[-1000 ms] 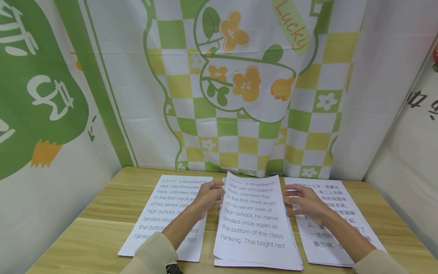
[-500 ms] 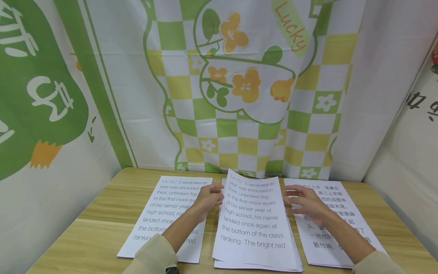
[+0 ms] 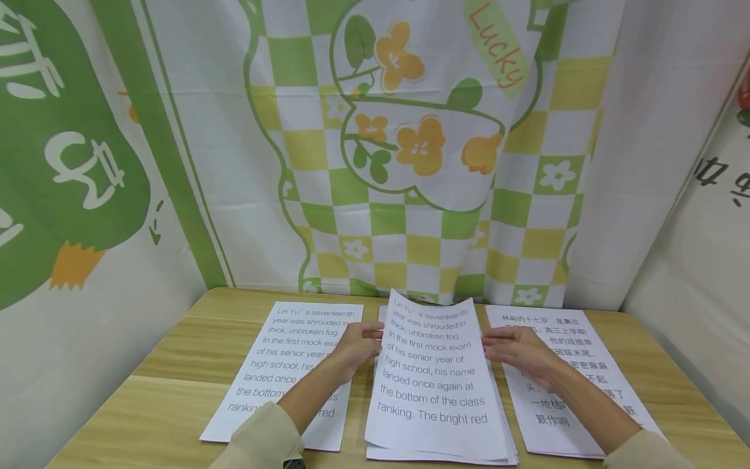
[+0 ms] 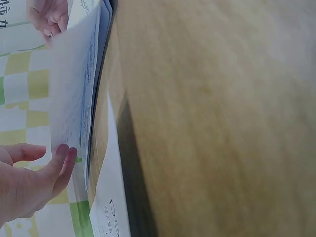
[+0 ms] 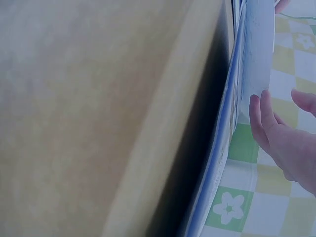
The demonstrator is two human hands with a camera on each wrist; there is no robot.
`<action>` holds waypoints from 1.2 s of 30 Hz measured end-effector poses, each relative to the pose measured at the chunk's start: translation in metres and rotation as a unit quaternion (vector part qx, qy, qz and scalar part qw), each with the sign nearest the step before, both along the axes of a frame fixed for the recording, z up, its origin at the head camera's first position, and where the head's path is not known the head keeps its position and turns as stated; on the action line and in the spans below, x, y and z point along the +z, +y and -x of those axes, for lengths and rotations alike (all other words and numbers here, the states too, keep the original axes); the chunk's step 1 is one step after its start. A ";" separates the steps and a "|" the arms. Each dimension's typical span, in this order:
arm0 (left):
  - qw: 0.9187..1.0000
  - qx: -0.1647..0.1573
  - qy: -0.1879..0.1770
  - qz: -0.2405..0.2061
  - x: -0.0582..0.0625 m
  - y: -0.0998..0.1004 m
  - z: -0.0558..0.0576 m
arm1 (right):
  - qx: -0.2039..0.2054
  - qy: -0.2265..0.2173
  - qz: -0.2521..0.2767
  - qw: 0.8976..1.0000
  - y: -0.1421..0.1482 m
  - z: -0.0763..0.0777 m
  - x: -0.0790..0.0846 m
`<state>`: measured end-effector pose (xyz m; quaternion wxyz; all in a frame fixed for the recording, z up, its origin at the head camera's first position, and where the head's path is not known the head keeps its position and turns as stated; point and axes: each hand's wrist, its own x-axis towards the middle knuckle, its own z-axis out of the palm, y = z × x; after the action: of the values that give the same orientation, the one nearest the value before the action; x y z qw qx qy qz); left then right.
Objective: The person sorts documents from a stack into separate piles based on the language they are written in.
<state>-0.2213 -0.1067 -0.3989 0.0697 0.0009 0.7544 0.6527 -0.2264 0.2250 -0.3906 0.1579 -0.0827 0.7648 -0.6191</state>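
In the head view, a printed white sheet point(image 3: 430, 374) in English is lifted at its far end, top corners curling up, over a middle pile of papers point(image 3: 512, 446). My left hand point(image 3: 354, 348) stands at its left edge and my right hand point(image 3: 524, 352) at its right edge. Seen from the left wrist, the fingertips point(image 4: 61, 150) touch the sheet's edge, with the thumb apart from it. Likewise in the right wrist view, extended fingers point(image 5: 266, 111) meet the edge and the thumb stays clear. Neither hand pinches the paper.
Left of the middle pile lies another English printed paper point(image 3: 275, 365), partly under my left forearm. On the right is a stack of sheets point(image 3: 571, 430) with Chinese text, partly covered by my right arm. A patterned cloth point(image 3: 410, 247) hangs behind the wooden table point(image 3: 135, 404).
My right hand's fingers have drawn together and moved slightly inward against the sheet. The left hand has shifted a little. The sheet's far end stays raised, its right corner slightly further left.
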 end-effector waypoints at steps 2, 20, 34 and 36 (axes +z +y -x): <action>1.000 -0.006 -0.001 0.002 -0.001 -0.001 0.000 | -0.001 -0.002 -0.006 1.000 -0.001 0.000 0.000; 0.999 -0.040 -0.017 -0.024 0.002 -0.004 -0.002 | 0.015 -0.005 -0.013 1.000 -0.006 -0.001 0.007; 0.999 -0.033 -0.006 -0.006 0.003 -0.008 -0.003 | -0.036 0.003 -0.053 0.998 -0.018 0.001 0.003; 0.999 -0.032 -0.007 -0.008 0.003 -0.009 -0.003 | -0.041 0.004 -0.054 0.998 -0.019 0.001 0.003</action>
<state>-0.2186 -0.1156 -0.3964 0.0957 0.0215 0.7480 0.6564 -0.2270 0.2063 -0.3876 0.1337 -0.0452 0.8005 -0.5825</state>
